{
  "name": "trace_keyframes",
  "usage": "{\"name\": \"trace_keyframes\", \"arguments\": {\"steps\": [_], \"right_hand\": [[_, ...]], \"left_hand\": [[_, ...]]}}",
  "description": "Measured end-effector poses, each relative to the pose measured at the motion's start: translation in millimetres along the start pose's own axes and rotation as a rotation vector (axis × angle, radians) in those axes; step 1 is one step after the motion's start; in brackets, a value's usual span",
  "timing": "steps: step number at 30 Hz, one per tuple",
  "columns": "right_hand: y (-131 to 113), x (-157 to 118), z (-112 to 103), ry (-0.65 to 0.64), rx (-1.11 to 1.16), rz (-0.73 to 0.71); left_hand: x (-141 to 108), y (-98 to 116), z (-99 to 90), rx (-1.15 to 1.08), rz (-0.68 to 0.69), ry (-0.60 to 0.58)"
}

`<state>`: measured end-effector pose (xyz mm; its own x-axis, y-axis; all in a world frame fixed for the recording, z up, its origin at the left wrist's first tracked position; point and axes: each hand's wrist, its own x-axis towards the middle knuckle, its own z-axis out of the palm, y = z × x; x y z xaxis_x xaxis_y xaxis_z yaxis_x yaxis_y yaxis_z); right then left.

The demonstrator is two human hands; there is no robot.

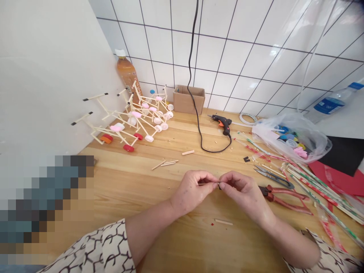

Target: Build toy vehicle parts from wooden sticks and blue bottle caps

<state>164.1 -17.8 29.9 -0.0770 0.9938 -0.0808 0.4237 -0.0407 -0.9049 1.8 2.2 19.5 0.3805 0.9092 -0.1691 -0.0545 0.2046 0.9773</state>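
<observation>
Pinching from both sides, the left hand (192,190) and right hand (244,193) are meeting over a thin wooden stick (209,184), their fingertips almost touching. The fingers are hiding most of it, and a dark tip (219,185) is showing near the right hand, though its material is too small to make out. The stick is hovering just above a honey-coloured wooden workbench (136,182), whose grain is running beneath loose stick offcuts (223,222). Just beside the right hand, red-handled pliers (284,199) and dark-handled scissors (274,177) are lying with their metal jaws and blades pointing left. Farther right, striped plastic straws (321,189) are fanning out near a crumpled clear plastic bag (291,134) that is blurring the coloured bottle caps inside it. Well ahead, a black hot glue gun (223,123) is resting with its cord curling. At the far left, stick frames on bottle-cap wheels (127,123) are piled together, tangled and partly overlapping. A pixelated patch (42,208) is hiding the lower left.
</observation>
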Motion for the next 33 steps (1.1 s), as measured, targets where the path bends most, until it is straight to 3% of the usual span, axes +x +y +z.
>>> {"name": "trace_keyframes", "arguments": {"steps": [11, 18, 21, 25, 33], "right_hand": [[2, 3, 2, 0.102, 0.266, 0.121], [1, 0, 5, 0.068, 0.225, 0.074], [3, 0, 6, 0.076, 0.180, 0.044], [5, 0, 7, 0.074, 0.101, -0.015], [6, -3, 9, 0.078, -0.013, -0.067]], "left_hand": [[5, -4, -5.4, -0.140, -0.066, 0.086], [6, -4, -8.4, -0.015, -0.113, -0.016], [6, 0, -11.4, 0.098, -0.041, -0.060], [5, 9, -13.4, 0.264, 0.080, -0.018], [5, 3, -10.7, 0.065, -0.052, -0.048]]}}
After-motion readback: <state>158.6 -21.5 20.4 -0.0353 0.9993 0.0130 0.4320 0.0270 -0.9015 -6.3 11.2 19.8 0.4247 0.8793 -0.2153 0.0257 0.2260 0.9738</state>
